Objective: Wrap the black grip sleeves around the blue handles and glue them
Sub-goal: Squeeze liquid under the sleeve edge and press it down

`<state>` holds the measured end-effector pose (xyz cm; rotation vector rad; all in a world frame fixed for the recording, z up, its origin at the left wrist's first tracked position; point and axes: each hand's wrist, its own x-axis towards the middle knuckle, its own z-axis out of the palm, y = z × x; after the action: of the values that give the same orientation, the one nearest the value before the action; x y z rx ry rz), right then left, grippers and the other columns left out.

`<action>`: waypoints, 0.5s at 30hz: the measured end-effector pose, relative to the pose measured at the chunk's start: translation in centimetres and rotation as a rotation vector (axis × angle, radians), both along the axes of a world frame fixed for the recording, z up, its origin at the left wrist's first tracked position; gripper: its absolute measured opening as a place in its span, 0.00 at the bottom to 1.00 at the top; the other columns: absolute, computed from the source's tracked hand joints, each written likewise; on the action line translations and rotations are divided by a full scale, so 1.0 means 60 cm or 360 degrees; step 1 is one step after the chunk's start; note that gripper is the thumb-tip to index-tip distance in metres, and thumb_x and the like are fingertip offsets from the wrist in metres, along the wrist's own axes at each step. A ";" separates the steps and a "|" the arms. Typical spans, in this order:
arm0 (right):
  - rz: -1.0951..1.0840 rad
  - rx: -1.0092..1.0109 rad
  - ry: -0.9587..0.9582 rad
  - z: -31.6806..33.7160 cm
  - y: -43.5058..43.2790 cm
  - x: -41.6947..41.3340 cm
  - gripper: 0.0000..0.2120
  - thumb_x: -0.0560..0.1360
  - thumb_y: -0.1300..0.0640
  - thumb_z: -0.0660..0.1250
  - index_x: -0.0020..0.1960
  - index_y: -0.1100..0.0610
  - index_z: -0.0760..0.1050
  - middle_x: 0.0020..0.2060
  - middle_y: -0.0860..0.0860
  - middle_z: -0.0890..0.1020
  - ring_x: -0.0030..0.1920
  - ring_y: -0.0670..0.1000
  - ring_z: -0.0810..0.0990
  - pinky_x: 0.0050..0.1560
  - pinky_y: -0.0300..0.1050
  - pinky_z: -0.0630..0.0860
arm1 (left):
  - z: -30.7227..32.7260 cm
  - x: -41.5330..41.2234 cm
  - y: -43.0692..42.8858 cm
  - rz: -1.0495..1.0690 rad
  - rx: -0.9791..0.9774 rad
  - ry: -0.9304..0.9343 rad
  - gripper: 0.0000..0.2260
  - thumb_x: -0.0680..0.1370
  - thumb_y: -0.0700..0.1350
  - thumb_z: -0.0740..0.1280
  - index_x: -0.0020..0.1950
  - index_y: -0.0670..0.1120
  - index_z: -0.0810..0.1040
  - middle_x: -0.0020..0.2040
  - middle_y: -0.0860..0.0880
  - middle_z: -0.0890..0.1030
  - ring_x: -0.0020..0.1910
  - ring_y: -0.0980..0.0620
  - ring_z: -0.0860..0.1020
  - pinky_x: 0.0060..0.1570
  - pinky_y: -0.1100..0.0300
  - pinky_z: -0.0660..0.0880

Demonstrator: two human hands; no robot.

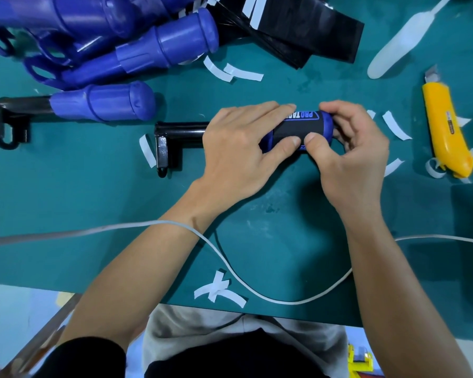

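A blue handle [327, 124] on a black metal bar [180, 128] lies across the middle of the green table. A black grip sleeve [303, 129] with blue lettering is wrapped round it. My left hand [238, 148] grips the handle from the left, thumb pressed on the sleeve's near side. My right hand [347, 148] holds the handle's right end, thumb against the sleeve beside the left thumb. Another bare blue handle [104, 103] on its bar lies at the left. A stack of black sleeves [298, 31] sits at the back.
A pile of blue handles [137, 42] fills the back left. At the right lie a yellow utility knife [447, 129] and a white glue bottle [404, 42]. White backing strips [219, 291] are scattered about. A white cable [257, 289] loops along the front edge.
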<state>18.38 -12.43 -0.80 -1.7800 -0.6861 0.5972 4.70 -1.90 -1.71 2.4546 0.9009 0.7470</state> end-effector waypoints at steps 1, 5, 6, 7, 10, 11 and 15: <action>0.0002 -0.0003 -0.0008 0.000 0.000 -0.001 0.17 0.73 0.61 0.72 0.60 0.51 0.79 0.49 0.38 0.85 0.52 0.47 0.84 0.61 0.47 0.79 | 0.001 -0.003 0.002 -0.0020 -0.0003 0.0010 0.19 0.78 0.56 0.74 0.65 0.49 0.85 0.61 0.53 0.85 0.59 0.51 0.83 0.60 0.54 0.72; 0.0001 -0.0012 -0.0037 0.001 0.001 -0.003 0.17 0.74 0.60 0.71 0.61 0.50 0.79 0.50 0.40 0.86 0.53 0.48 0.84 0.61 0.49 0.80 | 0.004 -0.019 0.009 -0.0116 -0.0066 0.0084 0.25 0.74 0.52 0.76 0.70 0.46 0.81 0.66 0.50 0.83 0.64 0.50 0.81 0.64 0.59 0.68; 0.0001 -0.0011 -0.0042 0.001 0.001 -0.002 0.17 0.74 0.60 0.71 0.61 0.49 0.79 0.50 0.40 0.86 0.53 0.48 0.84 0.62 0.50 0.80 | 0.005 -0.022 0.011 -0.0130 -0.0082 0.0098 0.24 0.75 0.51 0.75 0.70 0.46 0.81 0.67 0.50 0.83 0.64 0.50 0.80 0.64 0.61 0.67; 0.0002 -0.0009 -0.0047 0.000 0.001 -0.002 0.17 0.74 0.60 0.71 0.61 0.49 0.79 0.50 0.40 0.86 0.54 0.49 0.84 0.62 0.50 0.80 | 0.005 -0.023 0.012 -0.0139 -0.0096 0.0105 0.23 0.75 0.50 0.74 0.70 0.46 0.81 0.67 0.50 0.82 0.64 0.50 0.80 0.64 0.61 0.66; 0.0005 -0.0007 -0.0063 -0.001 0.000 -0.002 0.17 0.74 0.61 0.71 0.62 0.52 0.79 0.51 0.41 0.86 0.54 0.49 0.84 0.62 0.49 0.79 | 0.005 -0.024 0.014 -0.0152 -0.0117 0.0109 0.20 0.79 0.49 0.71 0.70 0.46 0.81 0.68 0.50 0.82 0.65 0.50 0.80 0.65 0.61 0.66; 0.0005 -0.0006 -0.0066 -0.001 0.000 -0.002 0.17 0.74 0.61 0.71 0.62 0.52 0.80 0.51 0.41 0.86 0.54 0.48 0.84 0.62 0.48 0.79 | 0.005 -0.024 0.014 -0.0146 -0.0122 0.0104 0.19 0.79 0.49 0.71 0.70 0.47 0.81 0.67 0.51 0.82 0.65 0.50 0.80 0.64 0.61 0.66; -0.0006 -0.0015 -0.0068 -0.002 -0.001 -0.002 0.17 0.74 0.61 0.71 0.62 0.53 0.80 0.51 0.41 0.85 0.53 0.46 0.84 0.62 0.49 0.79 | 0.004 -0.019 0.010 -0.0101 -0.0161 0.0078 0.19 0.78 0.49 0.70 0.69 0.48 0.82 0.66 0.52 0.83 0.64 0.51 0.80 0.63 0.60 0.67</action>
<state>18.29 -12.47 -0.91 -1.8069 -0.7103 0.5622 3.57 -1.33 -1.46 2.4097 0.8530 0.6071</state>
